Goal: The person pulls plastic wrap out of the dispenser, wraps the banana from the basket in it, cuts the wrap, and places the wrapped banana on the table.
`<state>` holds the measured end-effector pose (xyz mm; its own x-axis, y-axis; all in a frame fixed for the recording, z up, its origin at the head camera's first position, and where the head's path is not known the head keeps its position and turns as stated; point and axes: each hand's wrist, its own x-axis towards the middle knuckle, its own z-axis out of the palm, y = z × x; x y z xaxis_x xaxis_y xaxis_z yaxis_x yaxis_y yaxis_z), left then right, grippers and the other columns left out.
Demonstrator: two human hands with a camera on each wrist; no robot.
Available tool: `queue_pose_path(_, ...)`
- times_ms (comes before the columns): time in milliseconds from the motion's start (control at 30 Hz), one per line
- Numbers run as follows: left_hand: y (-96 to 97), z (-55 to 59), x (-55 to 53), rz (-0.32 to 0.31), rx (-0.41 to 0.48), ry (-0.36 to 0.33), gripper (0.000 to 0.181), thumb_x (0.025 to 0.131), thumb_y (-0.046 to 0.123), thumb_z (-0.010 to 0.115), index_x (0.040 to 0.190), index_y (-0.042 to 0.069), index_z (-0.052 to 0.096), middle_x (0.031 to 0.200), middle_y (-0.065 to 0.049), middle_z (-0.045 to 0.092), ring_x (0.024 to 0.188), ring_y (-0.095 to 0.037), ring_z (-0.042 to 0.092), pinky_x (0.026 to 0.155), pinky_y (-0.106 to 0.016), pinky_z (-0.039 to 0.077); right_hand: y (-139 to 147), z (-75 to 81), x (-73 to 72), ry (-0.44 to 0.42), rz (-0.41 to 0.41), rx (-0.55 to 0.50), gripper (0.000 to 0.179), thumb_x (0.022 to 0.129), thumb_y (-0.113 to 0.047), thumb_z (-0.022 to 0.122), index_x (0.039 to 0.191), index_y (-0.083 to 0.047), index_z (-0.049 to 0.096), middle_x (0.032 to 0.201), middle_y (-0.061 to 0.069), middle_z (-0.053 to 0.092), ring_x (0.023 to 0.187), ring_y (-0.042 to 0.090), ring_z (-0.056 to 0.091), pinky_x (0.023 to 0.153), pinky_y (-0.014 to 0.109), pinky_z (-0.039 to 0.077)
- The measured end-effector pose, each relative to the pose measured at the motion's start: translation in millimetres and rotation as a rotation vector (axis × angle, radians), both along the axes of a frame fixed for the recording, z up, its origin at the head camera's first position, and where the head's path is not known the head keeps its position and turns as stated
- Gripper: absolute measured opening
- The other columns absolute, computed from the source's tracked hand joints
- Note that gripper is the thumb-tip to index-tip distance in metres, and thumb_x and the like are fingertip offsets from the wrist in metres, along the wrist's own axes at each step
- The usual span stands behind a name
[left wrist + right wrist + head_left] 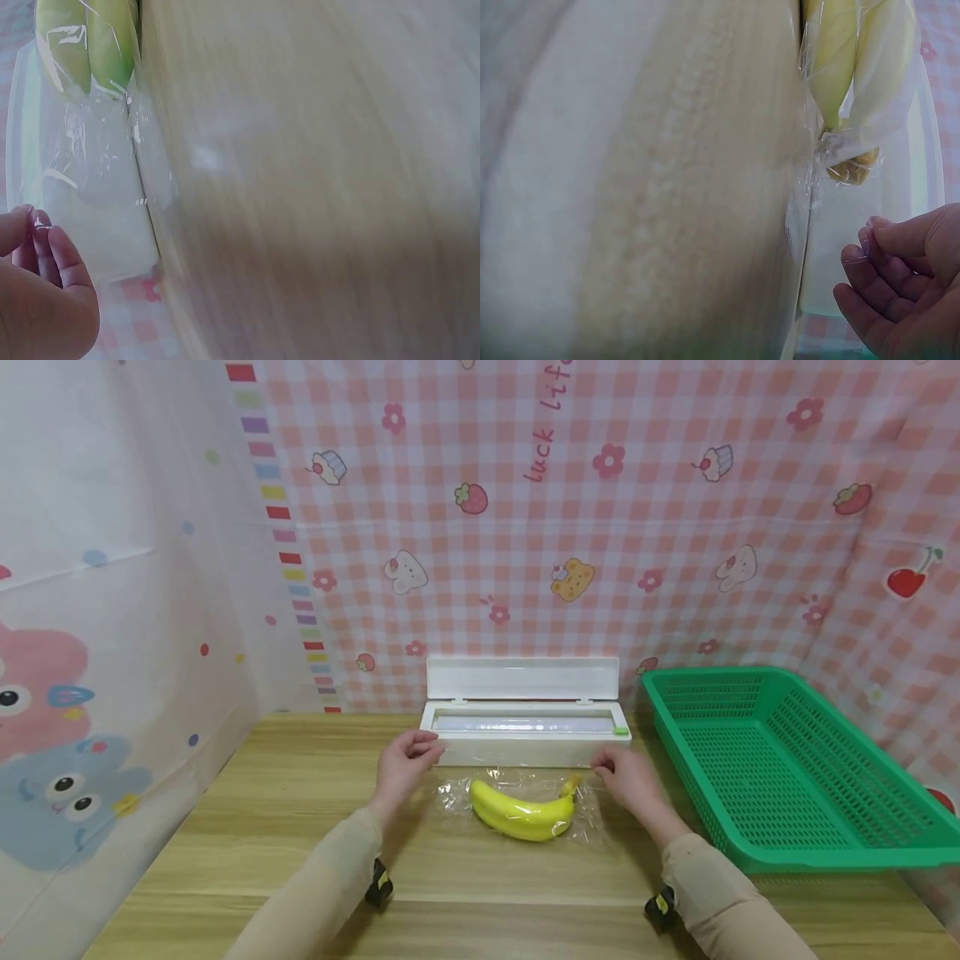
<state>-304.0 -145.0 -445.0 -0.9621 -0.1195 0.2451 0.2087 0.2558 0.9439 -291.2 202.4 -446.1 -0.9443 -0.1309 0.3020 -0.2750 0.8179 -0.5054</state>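
Yellow bananas (522,812) lie in clear plastic wrap (592,827) on the table, just in front of a white cling film dispenser (517,750). At the wrap's left side, my left hand (405,768) pinches an edge of the film between thumb and fingers, close to the dispenser's front corner. Opposite it, my right hand (628,777) pinches the film on the stem side. Both wrist views show the bananas (64,45) under shiny film, with the brown stem end (853,165) toward the right hand.
The dispenser's lid (522,678) stands raised at the back, and a small green slider (620,731) sits at its right end. A green plastic basket (772,860) occupies the right side of the wooden table (300,827). Patterned cloth (517,543) hangs behind.
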Motion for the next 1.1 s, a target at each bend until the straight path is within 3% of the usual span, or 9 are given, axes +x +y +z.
queue_pose_path(300, -12.3, 7.6, 5.3, -0.096, -0.135, -0.035, 0.014, 0.086, 0.003, 0.075, 0.099, -0.001, 0.072, 0.093, -0.009, 0.073, 0.085, -0.016, 0.064, 0.076, -0.023, 0.053, 3, 2.2, 0.2, -0.035, -0.035, 0.078, 0.007, 0.09, -0.005, 0.068, 0.084, -0.009, 0.068, 0.085, 0.007, 0.069, 0.081, 0.03, 0.064, 0.075, 0.05, 0.053)
queue_pose_path(500, -21.9, 9.3, 7.2, -0.221, -0.215, -0.032, 0.005, 0.086, 0.0, 0.074, 0.089, 0.0, 0.07, 0.085, -0.004, 0.069, 0.081, -0.014, 0.061, 0.075, -0.024, 0.053, 3, 3.4, 0.8, -0.025, -0.015, 0.124, 0.011, 0.086, 0.0, 0.069, 0.08, -0.009, 0.066, 0.082, 0.006, 0.067, 0.077, 0.026, 0.061, 0.073, 0.048, 0.053)
queue_pose_path(700, -28.9, 12.7, 11.3, -0.357, -0.282, 0.029, 0.004, 0.085, -0.002, 0.073, 0.085, 0.001, 0.07, 0.083, -0.003, 0.069, 0.078, -0.011, 0.061, 0.072, -0.022, 0.054, 3, 0.7, 1.3, 0.062, 0.03, 0.211, 0.012, 0.081, 0.003, 0.07, 0.077, -0.008, 0.068, 0.078, 0.003, 0.066, 0.075, 0.025, 0.062, 0.071, 0.046, 0.054)
queue_pose_path(833, -32.6, 15.4, 13.2, -0.445, -0.335, 0.079, 0.005, 0.084, -0.004, 0.073, 0.083, 0.0, 0.071, 0.082, -0.005, 0.069, 0.076, -0.01, 0.06, 0.07, -0.023, 0.054, 2, 1.5, 2.8, 0.075, 0.038, 0.261, 0.016, 0.08, 0.003, 0.07, 0.074, -0.011, 0.066, 0.076, 0.002, 0.065, 0.071, 0.023, 0.06, 0.066, 0.043, 0.054)
queue_pose_path(1100, -33.8, 14.7, 13.3, -0.567, -0.571, 0.121, 0.015, 0.083, -0.002, 0.074, 0.077, 0.012, 0.072, 0.079, 0.008, 0.066, 0.08, -0.009, 0.06, 0.078, -0.027, 0.054, 0, 5.3, 2.8, 0.061, 0.038, 0.369, 0.02, 0.078, 0.005, 0.063, 0.071, -0.013, 0.062, 0.071, 0.0, 0.059, 0.064, 0.02, 0.053, 0.055, 0.038, 0.049)
